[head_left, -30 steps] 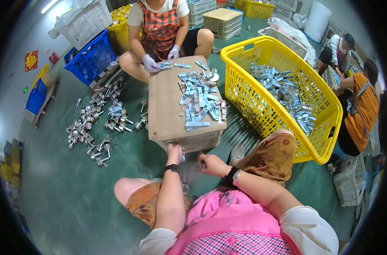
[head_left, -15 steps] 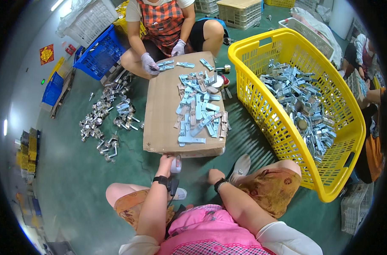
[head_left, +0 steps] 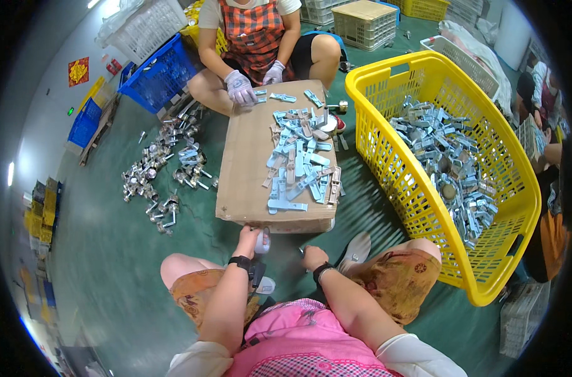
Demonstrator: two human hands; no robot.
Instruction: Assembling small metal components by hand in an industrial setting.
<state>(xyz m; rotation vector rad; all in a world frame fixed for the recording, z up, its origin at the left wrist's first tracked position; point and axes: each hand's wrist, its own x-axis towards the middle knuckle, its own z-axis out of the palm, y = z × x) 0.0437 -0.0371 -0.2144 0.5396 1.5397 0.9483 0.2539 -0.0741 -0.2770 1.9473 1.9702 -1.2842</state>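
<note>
Just below the cardboard box's near edge, my left hand [head_left: 249, 240] is closed around a whitish round piece [head_left: 263, 241]; its kind is unclear. To the right of it, my right hand [head_left: 315, 257] is closed above the floor, and a small shiny metal piece [head_left: 302, 251] sticks out at its fingers. The upturned cardboard box [head_left: 245, 169] serves as a table in front of me. On its right half lies a heap of light-blue and beige clip-like pieces [head_left: 300, 154]. Several blue clips [head_left: 283, 98] are set apart at its far end.
A large yellow basket [head_left: 396, 187] full of blue-and-metal pieces stands on the right. Metal parts with round heads and stems [head_left: 149, 164] lie on the green floor, left. Across the box, a gloved hand [head_left: 241, 88] of a co-worker touches blue clips. Blue crate [head_left: 157, 78] stands behind.
The view has shifted slightly. A shiny piece now shows at my right fingers. My left hand keeps hold of the round piece. The co-worker's gloved hand has moved further over the clips.
</note>
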